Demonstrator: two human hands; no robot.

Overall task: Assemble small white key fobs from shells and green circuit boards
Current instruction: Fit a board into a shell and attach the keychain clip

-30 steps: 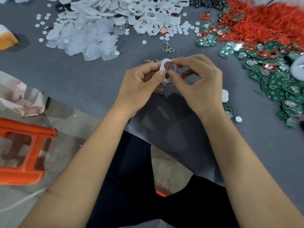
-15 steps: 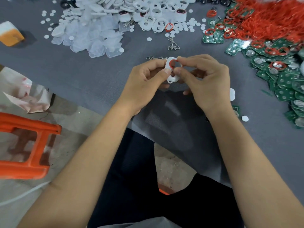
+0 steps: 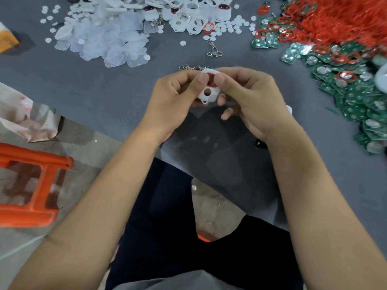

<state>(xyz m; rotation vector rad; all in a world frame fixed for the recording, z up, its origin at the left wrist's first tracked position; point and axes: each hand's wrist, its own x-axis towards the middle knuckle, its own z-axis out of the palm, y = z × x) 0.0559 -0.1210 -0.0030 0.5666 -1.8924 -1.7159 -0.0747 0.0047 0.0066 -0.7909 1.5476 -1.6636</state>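
A: Start broad. What lies on the counter?

B: A big heap of green circuit boards to the right, red rings behind it, white shells at the far edge. All are well apart from the hands.

A: And the piece in work?

B: One white shell held up above the counter, between both hands, with a red ring showing at its upper opening.

A: How would it handle?

B: I'd judge it very light, stiff thin plastic, smooth enough to slip. Hold it by the edges, not across the holes. The ring looks soft and springy, likely to pop out if pressed unevenly.

A: The hands?

B: Both forearms reach forward, wrists turned in. The left hand has its grip clamped on the shell's left edge, thumb on top. The right hand pinches the upper right edge by the ring, lower fingers curled beneath.
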